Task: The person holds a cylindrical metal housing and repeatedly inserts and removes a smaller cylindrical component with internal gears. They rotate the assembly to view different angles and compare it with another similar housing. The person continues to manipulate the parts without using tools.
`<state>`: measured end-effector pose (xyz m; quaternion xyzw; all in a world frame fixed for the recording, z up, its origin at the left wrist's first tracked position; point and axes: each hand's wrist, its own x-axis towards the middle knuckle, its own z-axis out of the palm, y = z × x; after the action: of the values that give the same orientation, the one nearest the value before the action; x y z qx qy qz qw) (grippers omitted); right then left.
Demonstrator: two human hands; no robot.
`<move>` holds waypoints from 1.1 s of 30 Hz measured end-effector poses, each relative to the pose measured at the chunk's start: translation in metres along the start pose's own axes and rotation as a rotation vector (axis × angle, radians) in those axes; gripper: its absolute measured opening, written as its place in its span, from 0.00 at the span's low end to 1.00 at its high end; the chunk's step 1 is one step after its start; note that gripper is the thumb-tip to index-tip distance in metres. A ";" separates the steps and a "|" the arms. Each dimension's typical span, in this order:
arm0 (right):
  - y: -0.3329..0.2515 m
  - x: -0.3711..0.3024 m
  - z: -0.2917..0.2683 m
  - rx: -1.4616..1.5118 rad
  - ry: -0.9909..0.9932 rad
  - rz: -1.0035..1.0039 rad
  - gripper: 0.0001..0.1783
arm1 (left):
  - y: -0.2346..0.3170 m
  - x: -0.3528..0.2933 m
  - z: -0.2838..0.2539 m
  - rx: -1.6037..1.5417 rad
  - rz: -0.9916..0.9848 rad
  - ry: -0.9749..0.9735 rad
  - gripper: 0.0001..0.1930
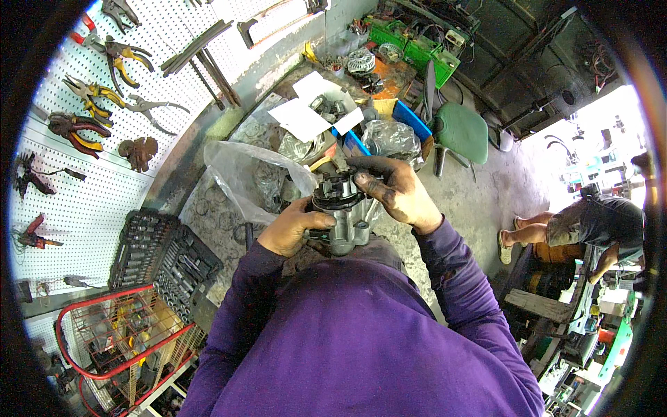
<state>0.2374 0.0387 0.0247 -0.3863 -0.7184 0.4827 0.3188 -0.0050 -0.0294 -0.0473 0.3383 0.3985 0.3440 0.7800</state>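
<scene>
Yeah, the grey metal housing (349, 231) sits snug between the left hand (292, 228), gripping its left side, and the right hand (401, 191), closed on the far right of its black end (336, 202)

no text, label, number or sign can be read anywhere in view
</scene>
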 end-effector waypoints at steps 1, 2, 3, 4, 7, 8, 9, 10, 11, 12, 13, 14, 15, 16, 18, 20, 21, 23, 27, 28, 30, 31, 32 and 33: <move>-0.002 0.001 -0.001 0.003 -0.029 0.012 0.25 | -0.002 0.000 -0.001 -0.043 0.004 -0.014 0.35; -0.003 0.003 -0.003 -0.016 -0.060 0.033 0.27 | -0.004 -0.001 -0.002 -0.086 0.009 -0.027 0.35; -0.004 0.004 -0.004 -0.042 -0.088 0.048 0.29 | -0.006 -0.002 -0.003 -0.128 0.013 -0.048 0.35; -0.005 0.004 -0.005 -0.033 -0.100 0.057 0.29 | -0.007 -0.003 -0.004 -0.165 0.019 -0.057 0.34; -0.006 0.004 -0.005 -0.033 -0.098 0.062 0.29 | -0.009 -0.005 -0.006 -0.247 0.022 -0.090 0.32; -0.005 0.003 -0.002 -0.035 -0.078 0.062 0.29 | -0.009 -0.005 -0.006 -0.257 0.011 -0.089 0.33; -0.004 0.003 0.000 -0.053 -0.057 0.072 0.29 | -0.009 -0.005 -0.006 -0.271 0.009 -0.098 0.34; -0.003 0.003 0.003 -0.037 -0.032 0.037 0.27 | -0.010 -0.005 -0.005 -0.263 0.000 -0.072 0.35; -0.002 0.002 0.006 -0.036 -0.006 0.012 0.25 | -0.010 -0.004 -0.004 -0.261 0.000 -0.057 0.36; -0.001 0.002 0.007 -0.035 0.019 -0.014 0.23 | -0.011 -0.004 -0.003 -0.259 0.000 -0.042 0.37; -0.001 0.001 0.008 -0.033 0.018 -0.002 0.23 | -0.011 -0.003 -0.003 -0.258 0.010 -0.052 0.37; -0.001 0.001 0.008 -0.030 0.017 0.010 0.23 | -0.011 -0.003 -0.002 -0.257 0.020 -0.062 0.38; -0.001 0.000 0.008 -0.045 0.025 0.021 0.23 | -0.011 -0.003 -0.002 -0.255 0.026 -0.073 0.38; -0.001 -0.001 0.008 -0.024 0.017 0.026 0.23 | -0.010 -0.003 -0.001 -0.241 0.026 -0.074 0.38; -0.002 -0.002 0.008 -0.030 0.022 0.027 0.23 | -0.008 -0.002 -0.001 -0.203 0.016 -0.073 0.39; -0.002 -0.004 0.010 -0.019 0.031 0.062 0.27 | -0.006 -0.004 0.000 -0.188 0.023 -0.068 0.39; -0.002 -0.005 0.011 -0.028 0.039 0.061 0.29 | -0.004 -0.005 0.000 -0.185 0.033 -0.073 0.39; -0.002 -0.006 0.015 -0.013 0.066 0.040 0.27 | -0.002 -0.006 0.001 -0.099 0.046 -0.003 0.38; -0.002 -0.007 0.020 0.093 0.082 0.079 0.25 | 0.003 -0.007 0.001 0.007 0.059 0.018 0.38; -0.002 -0.008 0.020 0.085 0.084 0.077 0.24 | 0.004 -0.008 0.001 0.017 0.067 0.010 0.38; -0.003 -0.009 0.021 0.056 0.087 0.057 0.24 | 0.006 -0.009 0.001 0.032 0.086 -0.008 0.38; -0.004 -0.010 0.022 0.073 0.089 0.055 0.23 | 0.006 -0.009 0.000 0.044 0.079 -0.003 0.38; -0.004 -0.010 0.022 0.076 0.094 0.035 0.23 | 0.006 -0.009 0.000 0.053 0.076 -0.003 0.38; -0.004 -0.011 0.023 0.079 0.098 0.015 0.23 | 0.006 -0.009 0.000 0.057 0.085 -0.009 0.38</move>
<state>0.2227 0.0182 0.0198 -0.4020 -0.6794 0.4934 0.3651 -0.0109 -0.0335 -0.0392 0.3783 0.3899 0.3640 0.7565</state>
